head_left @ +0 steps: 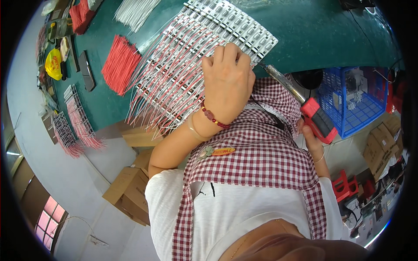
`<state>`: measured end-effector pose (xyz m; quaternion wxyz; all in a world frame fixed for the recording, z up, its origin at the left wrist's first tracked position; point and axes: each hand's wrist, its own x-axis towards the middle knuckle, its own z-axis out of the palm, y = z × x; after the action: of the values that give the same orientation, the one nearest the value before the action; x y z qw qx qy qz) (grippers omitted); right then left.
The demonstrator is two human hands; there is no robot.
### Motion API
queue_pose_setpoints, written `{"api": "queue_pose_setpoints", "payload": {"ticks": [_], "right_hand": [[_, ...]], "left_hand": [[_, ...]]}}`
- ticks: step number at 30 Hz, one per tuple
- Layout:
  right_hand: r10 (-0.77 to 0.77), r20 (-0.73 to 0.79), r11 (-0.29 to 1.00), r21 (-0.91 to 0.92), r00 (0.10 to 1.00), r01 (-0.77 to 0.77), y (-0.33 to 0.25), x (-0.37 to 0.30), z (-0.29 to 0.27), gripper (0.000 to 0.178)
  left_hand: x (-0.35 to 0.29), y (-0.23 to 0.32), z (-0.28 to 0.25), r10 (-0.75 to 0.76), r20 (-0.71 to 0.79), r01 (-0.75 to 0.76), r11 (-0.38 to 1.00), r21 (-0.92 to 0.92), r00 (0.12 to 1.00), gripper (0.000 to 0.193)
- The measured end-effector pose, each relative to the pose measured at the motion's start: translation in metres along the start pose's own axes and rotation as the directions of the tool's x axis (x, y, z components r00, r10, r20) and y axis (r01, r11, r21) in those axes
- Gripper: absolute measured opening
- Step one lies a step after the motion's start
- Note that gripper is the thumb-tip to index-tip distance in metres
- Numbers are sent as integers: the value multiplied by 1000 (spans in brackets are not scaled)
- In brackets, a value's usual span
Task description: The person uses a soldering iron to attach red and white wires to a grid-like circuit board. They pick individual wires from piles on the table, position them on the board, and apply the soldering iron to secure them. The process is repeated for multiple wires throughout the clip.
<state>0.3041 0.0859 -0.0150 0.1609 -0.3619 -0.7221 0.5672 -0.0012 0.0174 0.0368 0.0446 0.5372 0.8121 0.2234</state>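
A panel of small circuit boards lies on the green table, with many red and white wires fanning out over its lower left part. My left hand rests over the panel's right side, fingers bent down and drawn together; what the fingertips pinch is hidden beneath them. My right hand is closed around the red and black handle of a soldering iron. The iron's metal shaft slants up to the left, its tip beside the panel's lower right edge, close to my left fingers.
On the green table lie a bundle of red wires, a bundle of white wires, a black phone and two wired board panels. A blue crate stands at right; cardboard boxes sit below left.
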Motion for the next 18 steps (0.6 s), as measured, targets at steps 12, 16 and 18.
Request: {"api": "queue_pose_setpoints", "payload": {"ticks": [12, 16, 18], "right_hand": [[-9, -38, 998, 61, 999, 11, 4, 0, -1, 21], [10, 19, 972, 234, 1000, -14, 0, 5, -4, 27], [55, 8, 938, 341, 998, -55, -12, 8, -1, 37]], "left_hand": [[1, 0, 0, -10, 17, 10, 1000, -4, 1000, 9], [-1, -2, 1, -19, 56, 19, 1000, -1, 998, 15], [-5, 1, -6, -59, 83, 55, 998, 43, 995, 32]]}}
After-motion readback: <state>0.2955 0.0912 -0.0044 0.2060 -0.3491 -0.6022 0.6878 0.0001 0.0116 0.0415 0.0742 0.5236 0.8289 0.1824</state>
